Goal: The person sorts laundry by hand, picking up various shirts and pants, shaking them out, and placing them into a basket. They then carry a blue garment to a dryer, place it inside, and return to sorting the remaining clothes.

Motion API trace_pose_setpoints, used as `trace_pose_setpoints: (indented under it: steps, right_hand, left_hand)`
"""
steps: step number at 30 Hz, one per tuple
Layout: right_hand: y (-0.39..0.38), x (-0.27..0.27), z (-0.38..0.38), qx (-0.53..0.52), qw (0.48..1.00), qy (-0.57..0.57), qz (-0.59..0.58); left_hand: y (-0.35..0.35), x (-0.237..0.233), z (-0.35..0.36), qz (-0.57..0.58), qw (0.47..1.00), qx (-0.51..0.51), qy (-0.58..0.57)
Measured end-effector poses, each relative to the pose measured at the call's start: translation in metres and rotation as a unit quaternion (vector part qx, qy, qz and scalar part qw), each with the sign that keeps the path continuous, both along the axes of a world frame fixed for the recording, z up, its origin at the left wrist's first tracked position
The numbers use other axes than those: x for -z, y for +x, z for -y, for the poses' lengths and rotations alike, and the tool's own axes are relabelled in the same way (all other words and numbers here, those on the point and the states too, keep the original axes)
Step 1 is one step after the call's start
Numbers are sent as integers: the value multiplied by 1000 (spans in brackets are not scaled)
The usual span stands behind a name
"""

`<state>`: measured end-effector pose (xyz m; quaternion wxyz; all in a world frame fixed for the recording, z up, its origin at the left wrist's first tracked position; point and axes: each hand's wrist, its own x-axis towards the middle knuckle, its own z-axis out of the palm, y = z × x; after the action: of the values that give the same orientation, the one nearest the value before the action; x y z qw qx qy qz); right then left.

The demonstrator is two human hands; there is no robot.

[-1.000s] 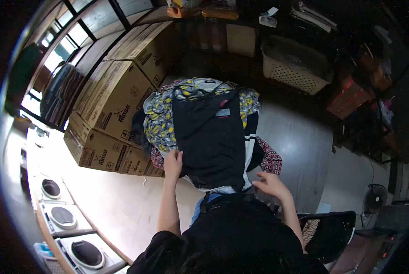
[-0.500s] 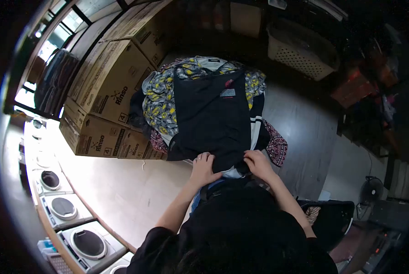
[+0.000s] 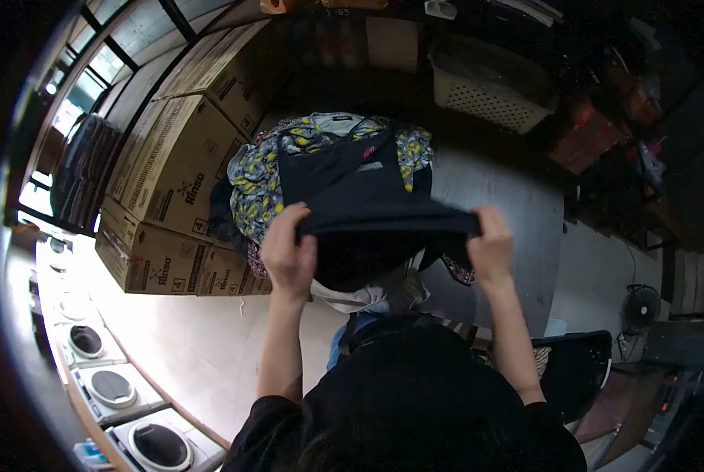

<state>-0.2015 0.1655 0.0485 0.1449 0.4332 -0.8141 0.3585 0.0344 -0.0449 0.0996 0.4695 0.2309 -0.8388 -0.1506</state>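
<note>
A black top (image 3: 352, 193) with a small red mark and a grey patch lies over a heap of clothes, its near edge raised and stretched sideways. My left hand (image 3: 289, 256) is closed on the left end of that edge. Gripping the right end is my right hand (image 3: 491, 245). Under the top lies a grey garment with a yellow and white print (image 3: 256, 185), showing on both sides. A red-patterned cloth (image 3: 457, 270) sticks out at the lower right of the heap. Whatever lies beneath the lifted edge is mostly in dark shadow.
Stacked cardboard boxes (image 3: 183, 189) stand close on the left. Front-loading machines (image 3: 159, 444) line the lower left. A perforated laundry basket (image 3: 485, 98) sits at the back right. Further right are a fan (image 3: 641, 307) and a black basket (image 3: 576, 377) beside me.
Both hands have lifted the black top's near edge up and away from my body and spread further apart, pulling it taut. The camera view has shifted slightly.
</note>
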Motion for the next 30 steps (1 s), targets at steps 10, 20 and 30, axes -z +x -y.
trace_pose_setpoints:
  steps: [10, 20, 30]
  right_hand:
    - [-48, -163, -90, 202, 943, -259, -50]
    - [-61, -213, -145, 161, 884, -367, 240]
    - [-20, -233, -176, 89, 994, 29, 55]
  left_hand:
    - [-29, -134, 3, -3, 998, -42, -44]
    - [-122, -145, -45, 74, 869, 289, 394]
    - [-232, -26, -185, 184, 845, 450, 223]
